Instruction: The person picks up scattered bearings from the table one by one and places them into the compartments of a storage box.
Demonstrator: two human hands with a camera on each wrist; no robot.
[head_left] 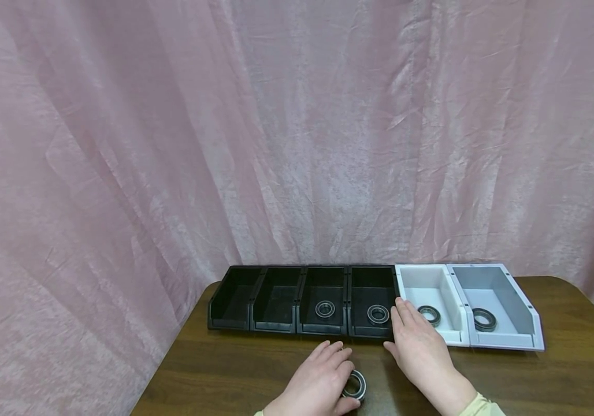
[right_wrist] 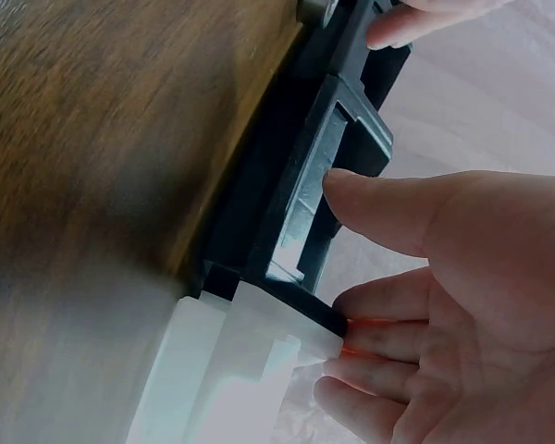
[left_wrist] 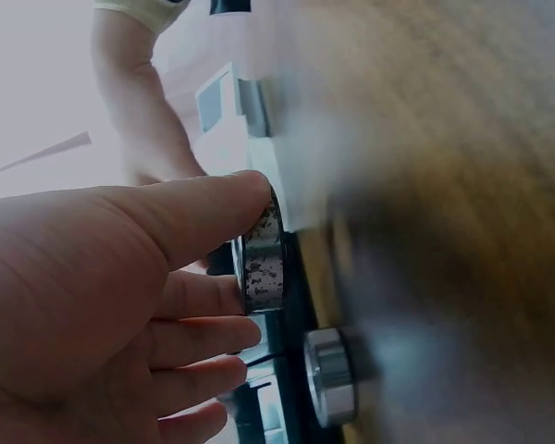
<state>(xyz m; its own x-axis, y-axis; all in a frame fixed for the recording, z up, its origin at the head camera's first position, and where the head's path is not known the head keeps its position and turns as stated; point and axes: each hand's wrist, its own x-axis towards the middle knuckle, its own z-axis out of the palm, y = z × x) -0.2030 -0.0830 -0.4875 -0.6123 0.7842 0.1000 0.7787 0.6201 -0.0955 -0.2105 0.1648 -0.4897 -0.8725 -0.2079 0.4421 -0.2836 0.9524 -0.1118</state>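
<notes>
My left hand [head_left: 319, 378] pinches a ball bearing [head_left: 355, 385] between thumb and index finger above the table. In the left wrist view, dark specks mark the outer rim of that bearing [left_wrist: 264, 259]. A second, shiny bearing [left_wrist: 330, 377] is on the table in front of the bins, mostly hidden by my left hand in the head view. My right hand [head_left: 419, 344] reaches over the wall between the rightmost black bin [head_left: 372, 283] and the white bin [head_left: 424, 277], fingers extended, holding nothing. Bearings lie in the black bin [head_left: 378, 314] and the white bin [head_left: 429, 315].
Several black bins stand in a row; the third holds a bearing [head_left: 325, 309]. At the right end, a grey bin [head_left: 500, 289] contains a dark-sealed bearing [head_left: 484, 319]. The wooden table [head_left: 214, 375] meets a pink curtain [head_left: 328, 144] behind the bins.
</notes>
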